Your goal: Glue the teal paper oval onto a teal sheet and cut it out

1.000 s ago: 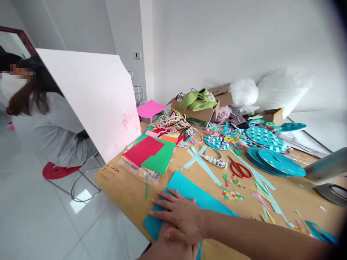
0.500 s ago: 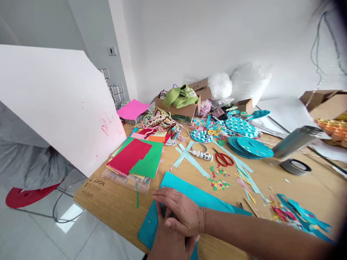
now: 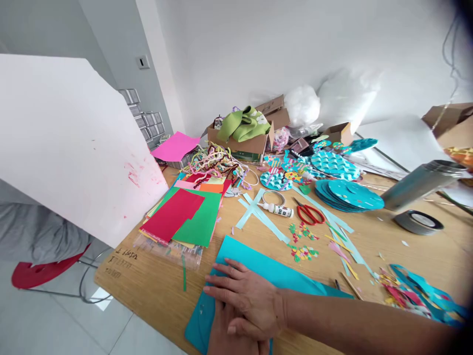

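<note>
A blue craft sheet (image 3: 254, 254) lies at the table's front edge, with a fold or second layer along its right side. My right hand (image 3: 247, 296) rests on top of my left hand, fingers stretched out and slightly spread, their tips over the sheet. Beneath it, my left hand (image 3: 225, 328) presses on the sheet. Most of its fingers are covered by the right hand, so whether it holds anything does not show.
Red-handled scissors (image 3: 310, 215), a white glue bottle (image 3: 278, 210) and pale blue strips (image 3: 266, 223) lie behind the sheet. Coloured sheets (image 3: 199, 217) are stacked left. Blue discs (image 3: 351, 195), a steel flask (image 3: 423, 183) and a tape roll (image 3: 417, 223) stand right.
My right hand has flattened and its fingers have spread more over my left hand, which sits lower against the sheet. The view has shifted slightly, with the table otherwise the same.
</note>
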`<state>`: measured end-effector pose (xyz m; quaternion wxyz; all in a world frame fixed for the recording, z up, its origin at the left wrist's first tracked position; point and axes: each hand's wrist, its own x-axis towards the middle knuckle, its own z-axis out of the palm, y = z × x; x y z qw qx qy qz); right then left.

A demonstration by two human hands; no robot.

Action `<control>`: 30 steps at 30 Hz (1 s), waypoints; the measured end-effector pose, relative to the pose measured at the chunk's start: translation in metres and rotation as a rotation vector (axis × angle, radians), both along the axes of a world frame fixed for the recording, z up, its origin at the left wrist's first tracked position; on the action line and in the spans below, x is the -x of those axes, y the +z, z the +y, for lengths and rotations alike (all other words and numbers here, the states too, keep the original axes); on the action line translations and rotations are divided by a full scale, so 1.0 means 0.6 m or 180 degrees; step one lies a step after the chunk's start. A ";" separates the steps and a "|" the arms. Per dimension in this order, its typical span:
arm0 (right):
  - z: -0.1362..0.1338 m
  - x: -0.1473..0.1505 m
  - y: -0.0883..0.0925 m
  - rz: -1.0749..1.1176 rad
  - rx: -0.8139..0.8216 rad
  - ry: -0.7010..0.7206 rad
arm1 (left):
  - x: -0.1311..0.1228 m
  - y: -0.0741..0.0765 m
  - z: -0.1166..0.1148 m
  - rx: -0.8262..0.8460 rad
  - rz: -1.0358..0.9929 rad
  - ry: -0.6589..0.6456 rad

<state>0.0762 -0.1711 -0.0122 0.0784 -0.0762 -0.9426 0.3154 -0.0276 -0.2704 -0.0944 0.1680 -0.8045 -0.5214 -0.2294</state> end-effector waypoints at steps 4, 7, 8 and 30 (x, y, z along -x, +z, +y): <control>-0.003 0.001 -0.007 0.0115 -0.0118 -0.0099 | 0.008 0.031 -0.005 0.0201 -0.0212 -0.0001; -0.004 0.003 -0.021 0.0366 -0.0243 -0.0187 | 0.012 0.072 -0.009 0.0623 -0.0475 0.0053; -0.004 0.004 -0.024 0.0473 -0.0264 -0.0199 | 0.014 0.083 -0.009 0.0807 -0.0474 0.0049; -0.220 -0.138 0.014 0.0375 -0.0467 -0.1798 | 0.069 0.139 -0.023 0.2555 -0.4578 -0.0600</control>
